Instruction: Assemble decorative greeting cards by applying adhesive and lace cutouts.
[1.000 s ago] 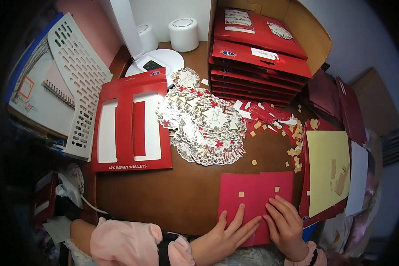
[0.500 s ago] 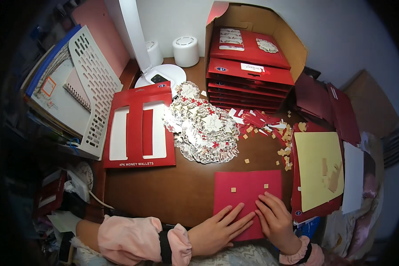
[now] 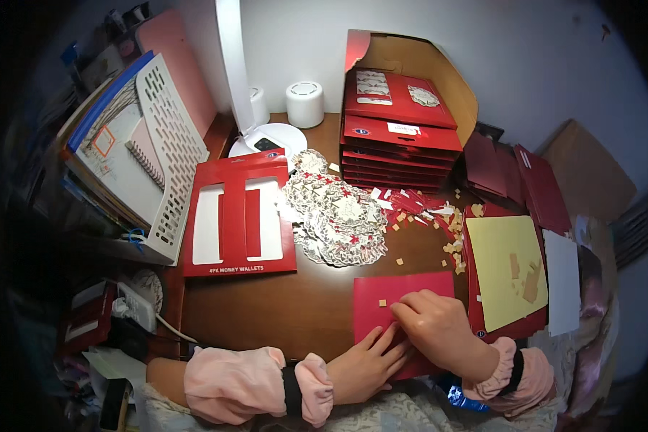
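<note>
A crimson paper card lies on the table close to me, with one small tan square pad showing on its left half. My left hand rests on the card's lower left part, fingers stretched out and pressing it down. Over the right half arches my right hand, its fingers curled together with the tips down near the card's middle. The back of that hand hides whatever is between its fingertips. The spot where a second pad sat is covered by it too.
Ahead lie stacked floral die-cut tags beside a red window package. Red scraps and loose tan pads reach toward a yellow sheet on the right. Behind stand a cardboard box of red packs, a lamp and a white file rack.
My right hand has lifted from lying flat and curled over the second pad, its fingers drawn together. My left hand stays on the card. The whole view has shifted slightly.
</note>
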A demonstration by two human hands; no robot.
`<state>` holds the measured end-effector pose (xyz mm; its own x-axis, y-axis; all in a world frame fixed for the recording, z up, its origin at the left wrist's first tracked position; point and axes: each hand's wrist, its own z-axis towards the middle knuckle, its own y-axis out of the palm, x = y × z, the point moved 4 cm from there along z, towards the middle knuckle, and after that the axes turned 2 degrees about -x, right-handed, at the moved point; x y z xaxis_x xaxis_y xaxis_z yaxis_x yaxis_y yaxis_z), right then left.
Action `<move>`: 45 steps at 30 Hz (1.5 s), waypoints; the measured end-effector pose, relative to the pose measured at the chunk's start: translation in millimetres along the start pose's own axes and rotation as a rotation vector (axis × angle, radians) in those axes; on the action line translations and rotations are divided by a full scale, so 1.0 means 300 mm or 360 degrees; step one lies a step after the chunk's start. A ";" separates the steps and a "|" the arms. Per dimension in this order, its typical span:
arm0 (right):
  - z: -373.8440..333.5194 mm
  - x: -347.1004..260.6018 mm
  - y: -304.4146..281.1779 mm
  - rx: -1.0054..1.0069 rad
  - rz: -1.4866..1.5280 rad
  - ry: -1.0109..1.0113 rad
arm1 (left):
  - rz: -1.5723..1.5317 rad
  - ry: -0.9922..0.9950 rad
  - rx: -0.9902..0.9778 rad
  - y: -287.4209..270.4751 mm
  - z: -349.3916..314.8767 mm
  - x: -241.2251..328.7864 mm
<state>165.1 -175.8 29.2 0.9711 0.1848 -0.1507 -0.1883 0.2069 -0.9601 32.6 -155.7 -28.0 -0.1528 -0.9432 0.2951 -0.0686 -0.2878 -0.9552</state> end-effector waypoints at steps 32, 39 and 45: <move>0.094 0.174 0.063 -0.0209 0.0735 0.0498 | 0.0026 0.0001 -0.0082 -0.001 0.009 0.007; 0.076 0.371 -0.084 0.0247 0.0509 0.0936 | -0.0003 0.0022 -0.0126 -0.011 -0.013 0.003; 0.028 0.392 -0.085 0.0404 0.0154 0.0448 | 0.0001 0.0039 -0.0134 -0.033 -0.028 0.002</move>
<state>282.9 -151.4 38.0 0.9427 -0.0483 -0.3300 -0.2768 0.4389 -0.8549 24.8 -152.1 -18.2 -0.1771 -0.9387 0.2958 -0.1511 -0.2710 -0.9506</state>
